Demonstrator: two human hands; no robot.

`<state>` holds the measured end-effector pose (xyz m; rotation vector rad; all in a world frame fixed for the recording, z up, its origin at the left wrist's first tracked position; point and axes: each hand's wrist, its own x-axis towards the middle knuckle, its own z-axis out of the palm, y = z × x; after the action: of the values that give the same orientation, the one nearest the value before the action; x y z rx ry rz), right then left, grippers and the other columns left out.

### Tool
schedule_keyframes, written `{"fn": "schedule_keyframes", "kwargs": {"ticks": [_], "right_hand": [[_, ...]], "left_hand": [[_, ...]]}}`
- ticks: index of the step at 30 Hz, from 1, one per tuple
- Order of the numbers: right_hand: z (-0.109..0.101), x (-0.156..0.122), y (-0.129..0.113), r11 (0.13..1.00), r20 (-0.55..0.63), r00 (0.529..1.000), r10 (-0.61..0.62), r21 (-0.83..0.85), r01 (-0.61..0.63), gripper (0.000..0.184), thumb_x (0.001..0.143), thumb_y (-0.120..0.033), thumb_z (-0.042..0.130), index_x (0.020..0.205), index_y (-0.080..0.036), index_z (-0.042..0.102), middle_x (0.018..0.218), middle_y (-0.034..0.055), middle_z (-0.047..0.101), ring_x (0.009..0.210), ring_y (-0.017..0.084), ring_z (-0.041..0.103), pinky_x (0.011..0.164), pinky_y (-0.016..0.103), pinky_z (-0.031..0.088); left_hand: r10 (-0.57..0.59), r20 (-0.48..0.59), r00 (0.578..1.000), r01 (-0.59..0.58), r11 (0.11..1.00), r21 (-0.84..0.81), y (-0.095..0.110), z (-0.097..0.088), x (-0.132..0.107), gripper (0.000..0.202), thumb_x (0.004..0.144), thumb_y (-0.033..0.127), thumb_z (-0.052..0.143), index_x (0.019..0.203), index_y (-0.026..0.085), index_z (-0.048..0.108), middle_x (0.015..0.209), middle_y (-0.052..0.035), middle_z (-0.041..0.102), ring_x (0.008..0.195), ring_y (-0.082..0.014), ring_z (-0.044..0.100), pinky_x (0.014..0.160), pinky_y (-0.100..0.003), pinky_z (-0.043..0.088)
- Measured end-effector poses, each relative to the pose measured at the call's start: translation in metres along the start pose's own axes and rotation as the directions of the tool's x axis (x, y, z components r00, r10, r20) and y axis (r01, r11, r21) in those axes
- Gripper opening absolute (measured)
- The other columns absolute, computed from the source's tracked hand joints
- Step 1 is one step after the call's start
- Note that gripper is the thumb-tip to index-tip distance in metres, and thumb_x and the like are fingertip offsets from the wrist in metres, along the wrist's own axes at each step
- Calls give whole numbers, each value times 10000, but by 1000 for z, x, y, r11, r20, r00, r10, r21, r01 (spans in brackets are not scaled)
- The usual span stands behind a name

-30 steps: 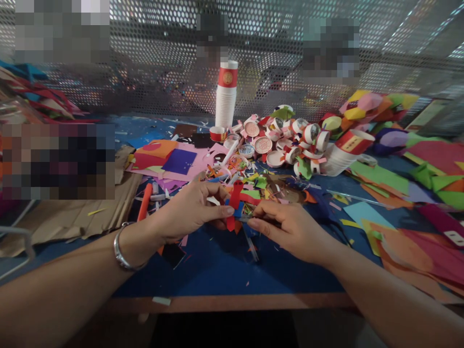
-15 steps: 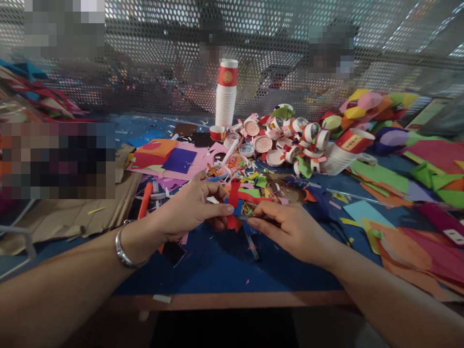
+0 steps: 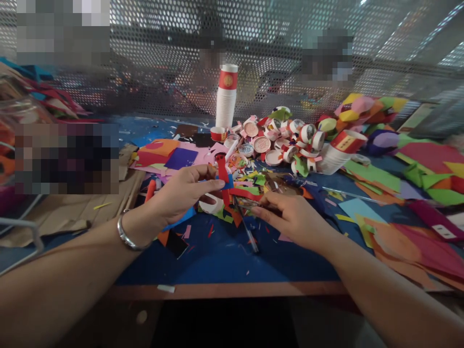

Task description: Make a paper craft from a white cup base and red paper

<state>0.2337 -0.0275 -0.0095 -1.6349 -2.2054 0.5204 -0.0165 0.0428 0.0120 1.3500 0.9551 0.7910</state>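
Over the table, my left hand pinched the red paper strip and blue piece, left of my right hand, whose hold I couldn't make out; thin paper needed a light, steady pinch.

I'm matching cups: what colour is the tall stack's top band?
Red: the band shows best in the head view.
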Motion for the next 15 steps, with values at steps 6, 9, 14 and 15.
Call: {"fn": "schedule_keyframes", "kwargs": {"ticks": [6,9,14,15], "right_hand": [[6,-12,-9,924,-11,990,143,-356,-138,462,1038,-608,416,953,-205,624,674,63,693,659,260,681,551,307,260],[10,-18,-12,869,-30,989,143,-474,-141,472,1055,-586,388,1012,-194,648,719,92,733,691,294,719,543,312,216],[10,-24,-19,794,-73,992,101,-595,-124,451,1058,-542,433,1010,-172,685,765,122,751,737,311,735,542,325,194],[9,-25,-20,797,-99,993,68,-593,-113,449,1058,-534,443,982,-166,688,790,128,751,765,311,734,548,327,215]], "left_hand": [[80,-5,997,-79,986,144,0,3,-3,175,806,275,783,758,184,642,717,-21,672,713,-155,670,621,-275,497],[74,6,997,-75,984,162,2,5,-5,170,826,262,764,764,178,630,714,-19,678,673,-132,638,623,-268,489],[68,23,997,-71,990,122,2,8,-7,166,814,227,762,772,173,611,730,11,640,708,-121,652,607,-237,469],[73,21,997,-75,991,114,2,8,-7,176,809,226,767,769,175,604,721,15,632,716,-123,654,605,-233,467]]}}
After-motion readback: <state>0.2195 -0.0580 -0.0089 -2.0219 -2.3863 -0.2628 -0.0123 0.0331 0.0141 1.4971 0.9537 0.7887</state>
